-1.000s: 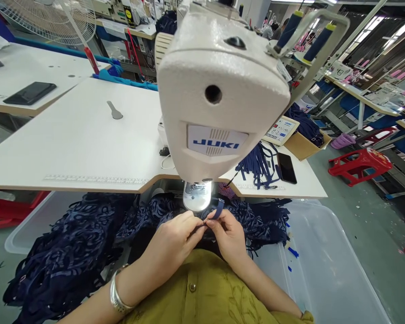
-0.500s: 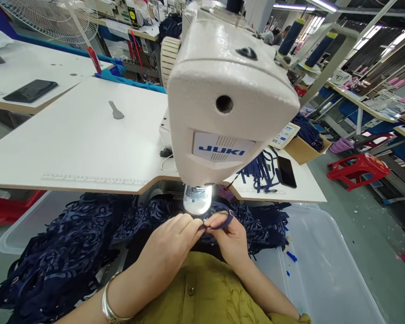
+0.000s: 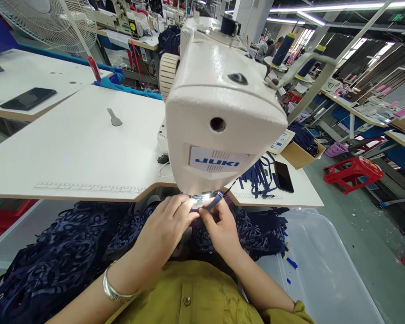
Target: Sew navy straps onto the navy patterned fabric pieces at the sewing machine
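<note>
Strap, narrow navy, pinched by L hand & R hand, under JUKI machine

white worktables, grey floor, red stool, ceiling strip lights.

A black phone lies on the white table, just beside a heap of dark blue strips. A brown box sits at the table's far corner. A small gray metal piece lies alone on the table. A red stool stands on the floor, well apart. A big fan stands far back. A clear bin sits low down.
</note>
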Available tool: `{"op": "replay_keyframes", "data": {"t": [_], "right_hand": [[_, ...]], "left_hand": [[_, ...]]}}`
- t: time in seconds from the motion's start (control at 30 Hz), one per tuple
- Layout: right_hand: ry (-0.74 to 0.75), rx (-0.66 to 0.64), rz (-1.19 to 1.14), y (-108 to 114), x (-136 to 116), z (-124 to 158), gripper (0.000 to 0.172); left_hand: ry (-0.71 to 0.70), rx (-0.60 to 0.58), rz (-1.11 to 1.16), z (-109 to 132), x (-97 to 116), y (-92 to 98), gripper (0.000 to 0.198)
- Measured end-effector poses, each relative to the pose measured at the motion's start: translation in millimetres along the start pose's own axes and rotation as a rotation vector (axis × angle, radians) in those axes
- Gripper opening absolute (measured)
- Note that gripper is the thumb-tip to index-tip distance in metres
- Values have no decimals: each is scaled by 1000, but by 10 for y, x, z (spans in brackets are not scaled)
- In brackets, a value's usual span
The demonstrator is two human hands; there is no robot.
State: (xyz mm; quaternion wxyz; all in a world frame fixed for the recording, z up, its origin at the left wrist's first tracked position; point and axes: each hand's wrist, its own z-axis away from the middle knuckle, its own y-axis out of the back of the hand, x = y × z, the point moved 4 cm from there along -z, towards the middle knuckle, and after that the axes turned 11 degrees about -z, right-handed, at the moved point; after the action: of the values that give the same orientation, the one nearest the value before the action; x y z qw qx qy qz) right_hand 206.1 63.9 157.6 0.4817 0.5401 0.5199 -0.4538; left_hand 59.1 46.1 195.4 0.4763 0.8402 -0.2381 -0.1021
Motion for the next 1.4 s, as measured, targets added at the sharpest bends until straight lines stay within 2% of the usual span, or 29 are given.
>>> {"op": "replay_keyframes", "data": {"t": [0.1, 0.17, 0.3, 0.43, 0.6, 0.73, 1.0, 1.4], "right_hand": [[-26, 19, -36, -18, 43, -72, 10], [-80, -11, -154, -38, 60, -118, 13], [-158, -79, -342, -53, 57, -206, 13], [-109, -48, -238, 22, 104, -317, 8], [-10, -40, -44, 71, 142, -476, 5], [19, -53, 44, 55, 61, -579, 8], [130, -47, 97, -1, -13, -690, 11], [201, -67, 83, -29, -52, -715, 11]], "left_hand": [[-188, 76, 12, 104, 51, -51, 35], [-247, 96, 28, 181, 88, -91, 39], [-189, 66, -12, 262, 103, -165, 37], [-166, 31, -40, 259, 113, -153, 41], [-133, 94, -114, 193, 146, -101, 30], [-98, 150, -157, 130, 160, -99, 29], [-71, 178, -183, 22, 168, -23, 26], [-31, 104, -162, 36, 171, -61, 30]]}}
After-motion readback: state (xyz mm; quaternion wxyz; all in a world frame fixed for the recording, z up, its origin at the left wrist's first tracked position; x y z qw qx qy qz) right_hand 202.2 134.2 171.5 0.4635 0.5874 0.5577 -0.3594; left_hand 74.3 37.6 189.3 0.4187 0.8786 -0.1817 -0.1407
